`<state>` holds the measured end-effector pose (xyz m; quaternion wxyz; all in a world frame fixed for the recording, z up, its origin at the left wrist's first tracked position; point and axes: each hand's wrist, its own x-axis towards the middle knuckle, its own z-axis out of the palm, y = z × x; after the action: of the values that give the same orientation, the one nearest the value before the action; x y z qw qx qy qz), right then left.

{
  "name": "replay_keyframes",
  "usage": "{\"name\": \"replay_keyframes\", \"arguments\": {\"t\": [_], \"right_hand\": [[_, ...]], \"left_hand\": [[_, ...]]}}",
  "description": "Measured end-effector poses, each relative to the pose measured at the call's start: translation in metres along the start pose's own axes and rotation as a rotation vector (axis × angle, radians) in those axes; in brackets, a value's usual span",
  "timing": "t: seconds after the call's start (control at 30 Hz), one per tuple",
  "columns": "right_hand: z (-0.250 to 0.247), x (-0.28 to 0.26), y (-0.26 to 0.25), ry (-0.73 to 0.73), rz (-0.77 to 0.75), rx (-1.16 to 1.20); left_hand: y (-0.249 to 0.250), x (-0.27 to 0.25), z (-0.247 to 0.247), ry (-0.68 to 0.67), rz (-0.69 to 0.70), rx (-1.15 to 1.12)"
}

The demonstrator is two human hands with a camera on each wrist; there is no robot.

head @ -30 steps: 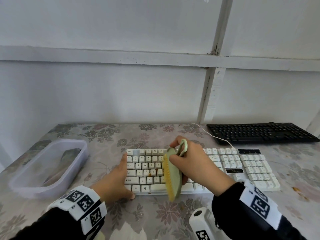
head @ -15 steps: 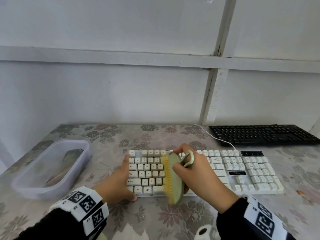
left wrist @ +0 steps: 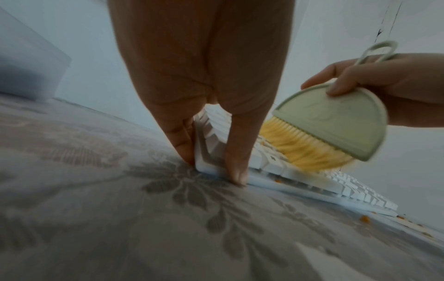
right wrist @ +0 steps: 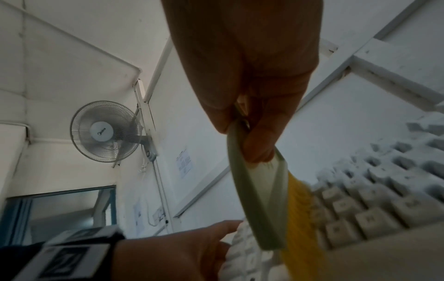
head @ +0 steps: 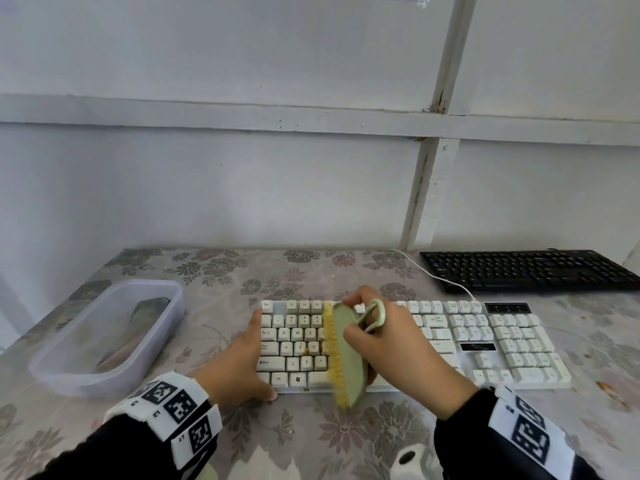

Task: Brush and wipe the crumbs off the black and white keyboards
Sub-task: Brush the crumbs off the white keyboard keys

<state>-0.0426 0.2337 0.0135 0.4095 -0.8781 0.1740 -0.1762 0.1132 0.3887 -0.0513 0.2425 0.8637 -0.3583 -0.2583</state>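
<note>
The white keyboard [head: 485, 344] lies across the middle of the flowered table, and the black keyboard [head: 526, 270] sits at the back right. My right hand [head: 391, 344] grips a green brush [head: 348, 358] with yellow bristles; the bristles rest on the left letter keys. My left hand [head: 239, 365] braces the keyboard's left end, fingers straight along the side and thumb on the front edge. In the left wrist view, the brush [left wrist: 336, 121] leans on the keys beside my left hand [left wrist: 204, 76], with orange crumbs [left wrist: 365, 218] at the keyboard's [left wrist: 312, 190] front. In the right wrist view, my right hand [right wrist: 240, 66] pinches the brush [right wrist: 259, 199].
A clear plastic container [head: 52, 362] holding a folded cloth [head: 149, 313] stands at the left. The white keyboard's cable [head: 440, 277] runs toward the back. Orange crumbs [head: 606, 388] lie on the table at the right. A wall fan [right wrist: 105, 131] hangs high up.
The brush has edged slightly left across the white keys. My left hand has stayed braced on the keyboard's left end.
</note>
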Motion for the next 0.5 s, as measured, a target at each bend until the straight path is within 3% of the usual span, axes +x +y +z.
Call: {"name": "replay_keyframes", "arguments": {"t": [0.17, 0.37, 0.5], "right_hand": [[-0.008, -0.010, -0.007, -0.095, 0.064, 0.052], [-0.024, 0.013, -0.024, 0.109, 0.058, 0.158], [-0.017, 0.025, -0.024, 0.102, 0.016, 0.116]], "left_hand": [[-0.002, 0.001, 0.000, 0.010, 0.019, 0.002], [-0.001, 0.000, 0.000, 0.012, 0.022, 0.015], [0.000, 0.000, 0.000, 0.009, 0.007, 0.011]]}}
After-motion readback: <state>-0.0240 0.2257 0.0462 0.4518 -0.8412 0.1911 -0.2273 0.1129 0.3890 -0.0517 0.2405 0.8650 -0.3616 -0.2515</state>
